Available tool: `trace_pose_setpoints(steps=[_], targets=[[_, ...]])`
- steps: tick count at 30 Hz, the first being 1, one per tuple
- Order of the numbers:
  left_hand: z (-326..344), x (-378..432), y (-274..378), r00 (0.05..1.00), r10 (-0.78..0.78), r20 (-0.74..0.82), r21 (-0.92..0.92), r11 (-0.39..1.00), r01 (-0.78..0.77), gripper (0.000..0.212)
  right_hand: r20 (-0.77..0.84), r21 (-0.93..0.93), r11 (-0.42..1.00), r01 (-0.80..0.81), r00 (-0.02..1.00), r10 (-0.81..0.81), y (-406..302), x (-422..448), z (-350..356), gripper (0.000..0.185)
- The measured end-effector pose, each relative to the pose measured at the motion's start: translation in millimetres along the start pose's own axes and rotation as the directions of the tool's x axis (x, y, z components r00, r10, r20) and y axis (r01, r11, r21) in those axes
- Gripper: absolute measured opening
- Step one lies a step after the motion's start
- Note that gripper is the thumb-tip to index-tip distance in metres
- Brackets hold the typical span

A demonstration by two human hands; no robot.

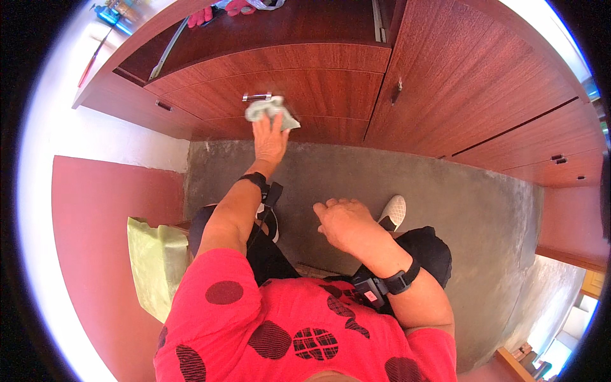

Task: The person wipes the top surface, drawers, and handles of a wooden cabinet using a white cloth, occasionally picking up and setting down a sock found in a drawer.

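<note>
My left hand (271,141) reaches forward with its fingers on a pale, crumpled cloth (267,109). The cloth lies against the reddish-brown wooden drawer front (324,95), just below a metal drawer handle (257,97), and is slightly blurred. My right hand (347,223) is held above the floor between my knees, its fingers loosely curled; no object shows in it. Each wrist bears a black strap with a small device.
An open cabinet space (286,26) with metal slide rails holds pink gloves (200,17). Cabinet doors (458,81) extend to the right. A greenish-yellow covered object (155,262) stands at the left, beside the grey floor (329,176).
</note>
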State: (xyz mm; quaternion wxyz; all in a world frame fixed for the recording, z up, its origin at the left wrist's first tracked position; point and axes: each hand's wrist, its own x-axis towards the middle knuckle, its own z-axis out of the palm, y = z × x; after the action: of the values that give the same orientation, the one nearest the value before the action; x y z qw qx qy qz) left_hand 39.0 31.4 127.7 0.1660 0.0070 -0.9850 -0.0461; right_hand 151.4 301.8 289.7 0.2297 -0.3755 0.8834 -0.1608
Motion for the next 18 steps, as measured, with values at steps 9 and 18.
trace_pose_setpoints(steps=[9,18], targets=[[-2.2,28.3,-110.6,0.745,-0.657,-0.115,-0.648,0.618,0.445,0.092,-0.028,0.02,1.0,-0.006,1.0,0.007,5.0,-4.0,6.6,0.026],[58.2,21.7,-125.1,0.495,-0.741,0.455,-0.873,-0.48,0.084,0.034,0.04,0.009,0.999,0.037,0.999,-0.037,-3.4,0.9,7.1,0.027]])
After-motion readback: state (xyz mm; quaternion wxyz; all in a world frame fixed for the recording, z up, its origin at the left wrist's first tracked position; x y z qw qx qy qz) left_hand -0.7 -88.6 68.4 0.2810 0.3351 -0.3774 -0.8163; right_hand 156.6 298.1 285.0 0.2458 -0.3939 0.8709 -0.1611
